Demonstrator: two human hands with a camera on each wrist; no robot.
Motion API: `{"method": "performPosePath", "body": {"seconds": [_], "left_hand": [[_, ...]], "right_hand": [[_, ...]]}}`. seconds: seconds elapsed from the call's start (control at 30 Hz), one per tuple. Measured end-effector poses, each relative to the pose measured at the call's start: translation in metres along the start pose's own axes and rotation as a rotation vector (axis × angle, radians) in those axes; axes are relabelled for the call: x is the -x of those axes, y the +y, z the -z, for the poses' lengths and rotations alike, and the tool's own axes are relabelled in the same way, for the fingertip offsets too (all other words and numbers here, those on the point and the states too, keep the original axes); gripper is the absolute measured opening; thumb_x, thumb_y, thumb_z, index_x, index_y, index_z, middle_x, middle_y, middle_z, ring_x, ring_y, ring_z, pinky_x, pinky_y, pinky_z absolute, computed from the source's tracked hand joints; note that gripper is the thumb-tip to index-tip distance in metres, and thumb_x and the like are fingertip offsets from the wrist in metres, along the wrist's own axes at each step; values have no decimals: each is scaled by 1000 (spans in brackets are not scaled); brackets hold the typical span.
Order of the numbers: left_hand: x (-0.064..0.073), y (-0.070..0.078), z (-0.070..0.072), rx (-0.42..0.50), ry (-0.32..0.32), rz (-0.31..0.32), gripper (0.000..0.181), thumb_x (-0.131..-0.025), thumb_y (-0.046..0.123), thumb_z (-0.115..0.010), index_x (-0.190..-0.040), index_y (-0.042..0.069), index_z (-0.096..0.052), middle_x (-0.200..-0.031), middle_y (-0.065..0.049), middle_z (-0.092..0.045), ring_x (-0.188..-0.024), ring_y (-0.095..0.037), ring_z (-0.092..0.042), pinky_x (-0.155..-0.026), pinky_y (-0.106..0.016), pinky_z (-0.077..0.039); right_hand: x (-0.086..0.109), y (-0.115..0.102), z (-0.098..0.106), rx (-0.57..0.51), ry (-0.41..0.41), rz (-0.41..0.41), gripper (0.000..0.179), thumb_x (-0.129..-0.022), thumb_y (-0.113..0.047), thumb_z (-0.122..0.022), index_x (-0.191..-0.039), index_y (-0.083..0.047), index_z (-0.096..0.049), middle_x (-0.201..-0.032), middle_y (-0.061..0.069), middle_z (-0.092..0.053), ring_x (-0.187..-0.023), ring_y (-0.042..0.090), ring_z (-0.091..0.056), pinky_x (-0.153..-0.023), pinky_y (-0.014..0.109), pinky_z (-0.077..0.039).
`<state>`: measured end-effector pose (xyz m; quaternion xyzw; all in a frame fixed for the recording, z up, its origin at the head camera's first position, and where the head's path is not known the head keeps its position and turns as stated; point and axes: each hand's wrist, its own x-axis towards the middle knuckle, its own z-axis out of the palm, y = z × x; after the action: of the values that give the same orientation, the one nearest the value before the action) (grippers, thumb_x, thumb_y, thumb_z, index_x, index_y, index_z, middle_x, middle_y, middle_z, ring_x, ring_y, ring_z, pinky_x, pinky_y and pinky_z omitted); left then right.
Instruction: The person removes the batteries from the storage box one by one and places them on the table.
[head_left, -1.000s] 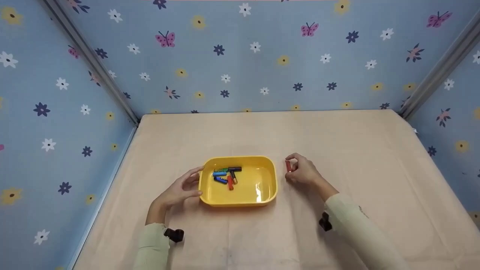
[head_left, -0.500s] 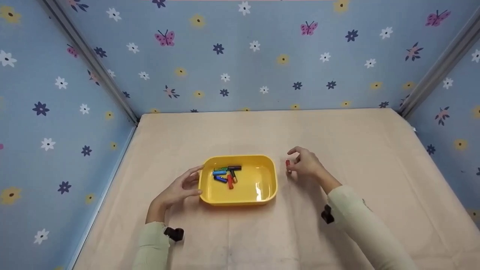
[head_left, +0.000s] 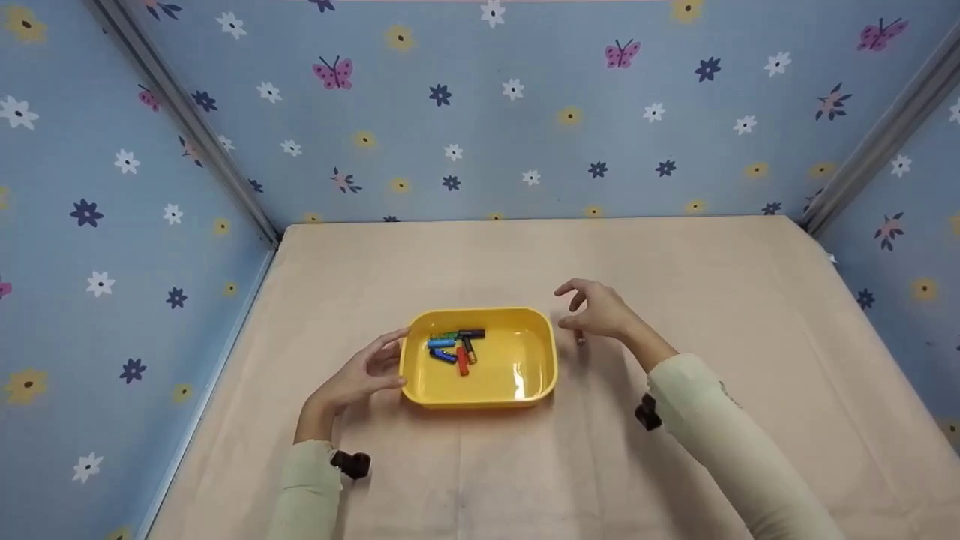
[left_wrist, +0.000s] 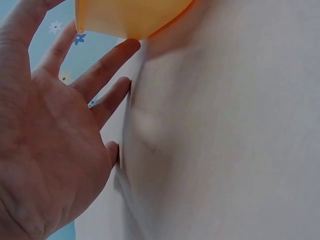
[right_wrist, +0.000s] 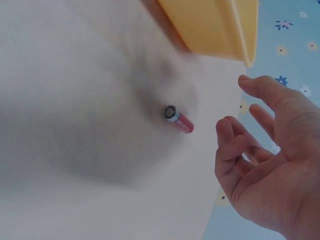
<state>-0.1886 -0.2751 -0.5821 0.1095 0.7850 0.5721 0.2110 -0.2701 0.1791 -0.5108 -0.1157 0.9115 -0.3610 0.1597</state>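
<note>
A yellow plastic tray (head_left: 499, 386) stands on the cloth-covered table, with several batteries grouped in its left half. Among them are a red battery (head_left: 462, 361), a light blue battery (head_left: 441, 343) and a dark battery (head_left: 472, 334). My left hand (head_left: 356, 382) rests against the tray's left end, thumb and fingers spread along the rim. Right of the tray, one more red battery (right_wrist: 182, 123) lies on the cloth, largely hidden under my hand in the head view. My right hand (head_left: 600, 311) hovers over it with loosely bent fingers, holding nothing.
Beige cloth (head_left: 480, 480) covers the table, with faint creases. Blue panels (head_left: 510, 135) printed with flowers and butterflies rise behind and at both sides. Each sleeve carries a small black wrist camera (head_left: 351, 465).
My right hand lets go of the red battery beside the tray, lifts off and shifts slightly away from me. The left hand and the tray keep their places.
</note>
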Motion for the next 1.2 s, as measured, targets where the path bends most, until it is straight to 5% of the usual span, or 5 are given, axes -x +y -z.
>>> {"method": "performPosePath", "body": {"seconds": [0.37, 0.57, 0.87, 1.2], "left_hand": [[1, -1, 1, -32, 3, -26, 90, -101, 27, -87, -177, 30, -38, -181, -26, -41, -170, -51, -36, -136, -73, -31], [-2, 1, -1, 9, 19, 20, 92, -101, 17, -85, -178, 22, -35, -182, -24, -39, -173, -49, -32, -140, -71, -26], [-3, 1, 0, -7, 23, 1, 90, -101, 13, -85, -177, 19, -36, -181, -26, -40, -172, -50, -34, -139, -70, -29], [-2, -1, 0, 21, 12, -19, 91, -101, 9, -83, -178, 17, -35, -180, -26, -40, -170, -49, -38, -137, -68, -35]], "right_hand": [[-9, -27, 6, 13, -43, 67, 56, -98, -11, -83, -152, -9, -67, -137, 31, -72, -123, 45, -69, -106, 56, -62], [-11, -38, 4, 4, -61, 85, 56, -98, -12, -85, -151, -9, -68, -138, 31, -72, -128, 47, -69, -112, 60, -60], [-16, -54, -6, -23, -117, 103, 57, -98, -9, -86, -152, -12, -68, -138, 26, -73, -94, 27, -72, -102, 49, -64], [-23, -71, -25, -27, -195, 91, 59, -99, -11, -87, -154, -14, -66, -142, 24, -73, -113, 34, -76, -111, 51, -65]]}}
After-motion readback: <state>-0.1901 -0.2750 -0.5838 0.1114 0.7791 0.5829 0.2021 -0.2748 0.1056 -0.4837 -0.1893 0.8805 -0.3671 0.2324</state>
